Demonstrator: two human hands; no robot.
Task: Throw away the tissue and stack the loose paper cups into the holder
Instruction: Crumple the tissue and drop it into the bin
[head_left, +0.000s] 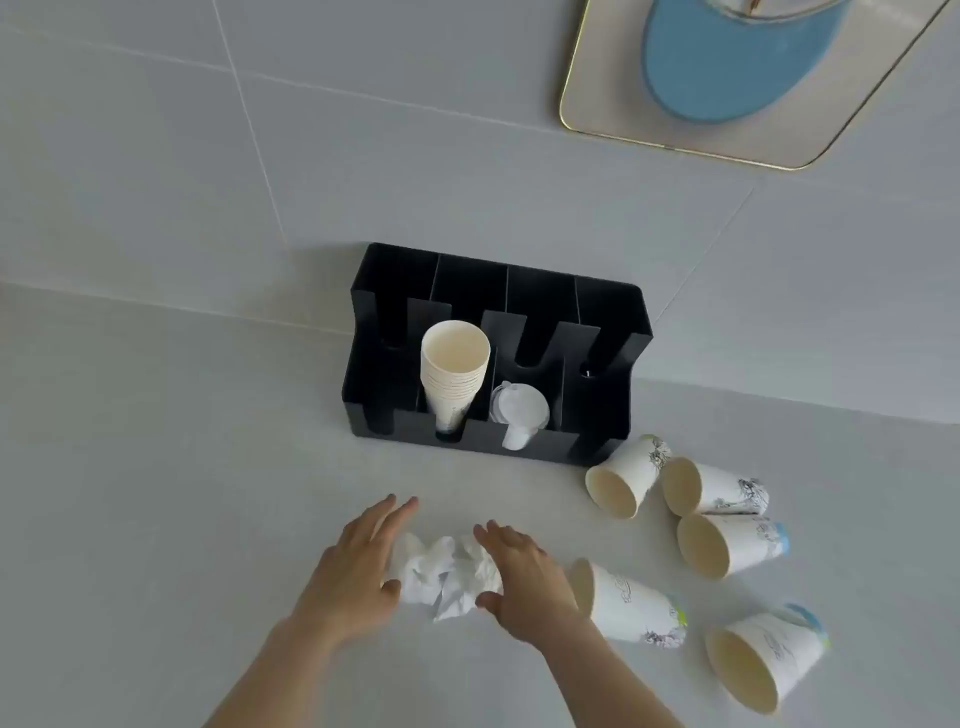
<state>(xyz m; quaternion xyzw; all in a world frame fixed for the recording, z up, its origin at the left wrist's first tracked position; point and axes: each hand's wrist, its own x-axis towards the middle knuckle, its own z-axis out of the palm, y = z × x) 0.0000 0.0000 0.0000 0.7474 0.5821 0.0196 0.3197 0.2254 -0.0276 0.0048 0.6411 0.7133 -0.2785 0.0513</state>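
A crumpled white tissue (441, 574) lies on the pale counter between my two hands. My left hand (356, 571) touches its left side with fingers spread. My right hand (524, 577) rests against its right side, fingers apart and curved over it. Neither hand has lifted it. Behind stands a black cup holder (592, 332) with several slots against the wall. One slot holds a stack of paper cups (454, 369), the slot beside it white lids (519, 413). Several loose paper cups lie on their sides to the right, the nearest (628, 603) by my right wrist.
More fallen cups lie at the right: one by the holder's corner (626, 475), another beside it (711, 488), a third (730, 543), and a large near one (763, 660). A gold-rimmed mirror (587, 111) hangs on the tiled wall at the upper right.
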